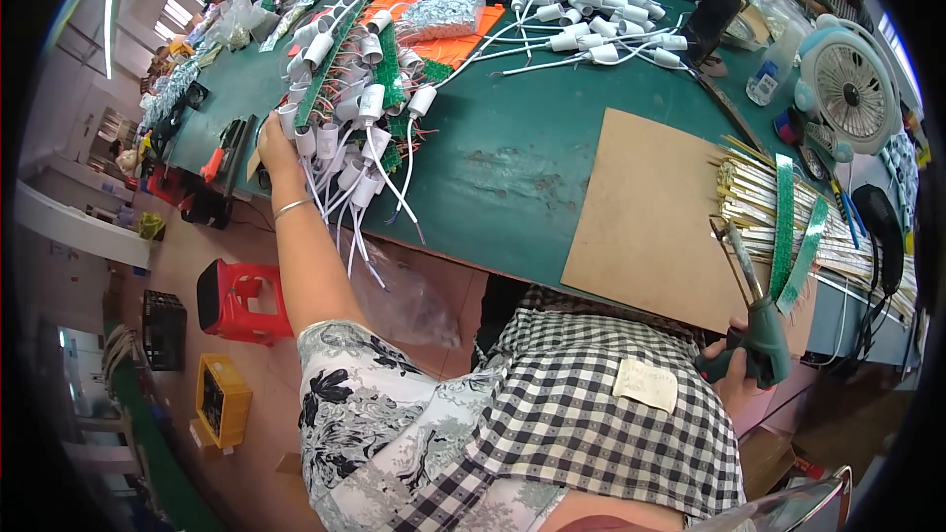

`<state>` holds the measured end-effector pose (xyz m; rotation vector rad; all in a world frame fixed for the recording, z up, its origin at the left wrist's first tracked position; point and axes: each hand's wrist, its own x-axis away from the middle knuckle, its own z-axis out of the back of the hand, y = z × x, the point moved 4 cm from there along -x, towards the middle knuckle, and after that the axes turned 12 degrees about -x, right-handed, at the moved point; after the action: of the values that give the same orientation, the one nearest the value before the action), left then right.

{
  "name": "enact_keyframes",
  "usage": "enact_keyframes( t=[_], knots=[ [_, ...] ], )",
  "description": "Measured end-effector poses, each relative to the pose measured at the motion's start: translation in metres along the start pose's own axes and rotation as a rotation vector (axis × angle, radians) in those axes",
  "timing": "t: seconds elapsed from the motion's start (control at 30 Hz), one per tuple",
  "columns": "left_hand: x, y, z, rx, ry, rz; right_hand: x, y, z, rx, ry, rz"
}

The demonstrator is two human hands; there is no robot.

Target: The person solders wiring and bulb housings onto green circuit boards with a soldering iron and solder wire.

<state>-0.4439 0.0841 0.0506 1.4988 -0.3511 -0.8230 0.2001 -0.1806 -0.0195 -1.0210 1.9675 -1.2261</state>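
My left arm stretches out to the left end of a pile of white lamp sockets [371, 100] with white cables and green circuit strips [330, 64]. There my left hand [276, 146] touches the pile's edge; its fingers are mostly hidden. Down at the right, my right hand [731, 366] is closed around the handle of a dark green soldering gun [767, 340], its metal tip pointing up and away from me. Just beyond that tip lie two loose green circuit strips [783, 227] on a bundle of narrow light strips [754, 199]. A brown board [641, 207] lies in front of me.
More white sockets with cables [601, 25] are heaped at the far middle. A clear bag of small parts [443, 15] rests on orange sheets [480, 34]. To the right stand a fan [849, 89] and a plastic bottle [764, 84]. A red stool [246, 300] is on the floor. Other people work farther off.
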Motion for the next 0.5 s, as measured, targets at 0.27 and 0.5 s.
enact_keyframes(
  t=[0.27,0.5],
  knots=[
    [0.003,0.012,0.010,-0.170,0.035,-0.209,0.003,0.001,0.000,-0.045,0.014,0.049],
    [0.133,0.148,-0.055,-0.240,0.338,-0.954,-0.002,0.011,0.033,0.008,-0.001,0.012]
  ],
)
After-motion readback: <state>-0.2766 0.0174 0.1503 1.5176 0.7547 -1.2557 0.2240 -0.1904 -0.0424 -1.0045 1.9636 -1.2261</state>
